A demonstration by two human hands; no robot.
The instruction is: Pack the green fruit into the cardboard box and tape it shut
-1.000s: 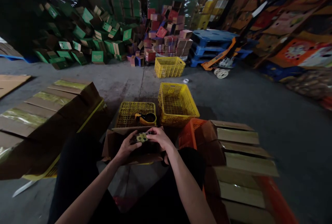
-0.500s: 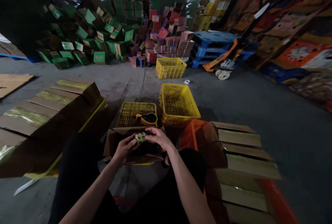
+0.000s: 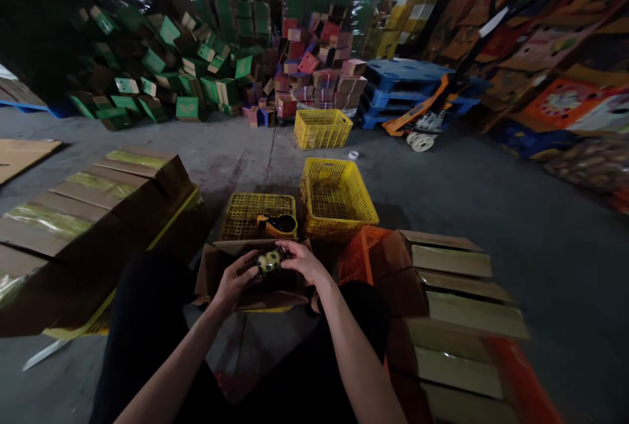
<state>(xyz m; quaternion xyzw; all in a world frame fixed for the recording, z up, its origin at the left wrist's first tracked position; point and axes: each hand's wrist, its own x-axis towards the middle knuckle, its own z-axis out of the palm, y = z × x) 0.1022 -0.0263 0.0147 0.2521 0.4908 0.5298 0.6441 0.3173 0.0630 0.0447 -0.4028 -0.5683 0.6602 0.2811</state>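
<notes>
My left hand (image 3: pixel 234 283) and my right hand (image 3: pixel 303 261) together hold a small yellow-green spotted object (image 3: pixel 269 262) over an open brown cardboard box (image 3: pixel 210 272) that sits between my knees. The fingers of both hands pinch the object from either side. What the object is stays unclear in the dim light. Just beyond the box, an orange tape dispenser (image 3: pixel 278 225) rests on an upturned yellow crate (image 3: pixel 246 209).
Flattened cartons (image 3: pixel 83 208) are stacked at my left, and more cartons (image 3: pixel 457 299) lie on an orange crate (image 3: pixel 358 250) at my right. Two yellow baskets (image 3: pixel 339 196) stand ahead. Piles of green and red boxes, blue pallets (image 3: pixel 403 80) and a pallet jack (image 3: pixel 417 116) fill the back.
The small object has turned slightly between my fingers. My hands stay over the box, with only a small shift of the view.
</notes>
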